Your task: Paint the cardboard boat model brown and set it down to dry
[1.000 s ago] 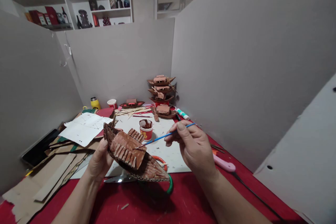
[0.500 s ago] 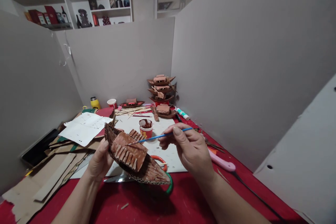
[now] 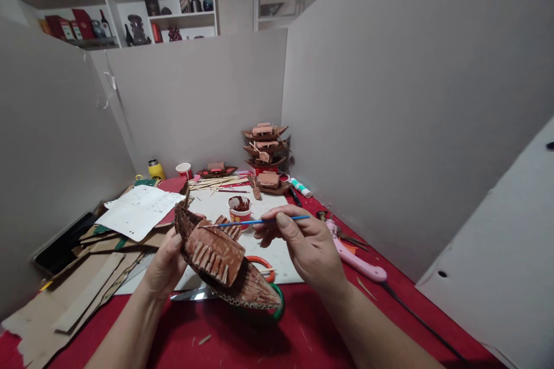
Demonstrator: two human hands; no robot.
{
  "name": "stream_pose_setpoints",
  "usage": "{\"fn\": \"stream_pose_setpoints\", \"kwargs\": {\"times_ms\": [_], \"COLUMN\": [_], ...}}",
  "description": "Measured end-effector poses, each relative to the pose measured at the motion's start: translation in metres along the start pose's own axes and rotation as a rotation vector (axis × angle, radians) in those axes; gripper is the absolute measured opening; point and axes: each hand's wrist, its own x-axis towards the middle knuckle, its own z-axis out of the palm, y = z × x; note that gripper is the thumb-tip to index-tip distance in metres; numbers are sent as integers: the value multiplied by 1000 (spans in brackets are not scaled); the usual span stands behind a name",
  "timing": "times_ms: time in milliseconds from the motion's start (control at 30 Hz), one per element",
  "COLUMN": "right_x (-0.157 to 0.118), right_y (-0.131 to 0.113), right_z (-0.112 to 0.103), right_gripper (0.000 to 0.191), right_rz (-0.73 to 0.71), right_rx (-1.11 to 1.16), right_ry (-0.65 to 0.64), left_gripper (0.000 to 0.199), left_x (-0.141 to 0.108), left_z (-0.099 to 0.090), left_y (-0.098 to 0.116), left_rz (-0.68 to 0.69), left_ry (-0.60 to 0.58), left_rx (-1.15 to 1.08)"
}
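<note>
Left hand [image 3: 168, 259]: clamps on model boat [image 3: 219, 248] near its raised end, above scissors [image 3: 194, 295]; right hand [image 3: 309, 245]: pinches blue paintbrush [image 3: 259, 221], tip at roof's edge, contact unclear. Shows reddish-brown coat over most of roof, apparently well advanced, with pale patches on slats and pointed right end seemingly left. Overhangs white board [image 3: 281, 259] at its front edge, with room over red cloth [image 3: 242, 346], paint cup [image 3: 239, 218] just beyond, right partition [image 3: 411, 115] well apart.
</note>
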Motion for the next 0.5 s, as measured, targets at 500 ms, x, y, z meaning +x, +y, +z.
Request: {"fn": "stream_pose_setpoints", "kwargs": {"times_ms": [500], "right_x": [0], "right_y": [-2], "right_z": [1], "right_gripper": [19], "right_rz": [3], "right_rx": [67], "right_ry": [-60], "left_gripper": [59], "left_x": [1], "left_z": [1], "left_y": [-1], "left_rz": [14], "left_ry": [-17], "left_rx": [6]}}
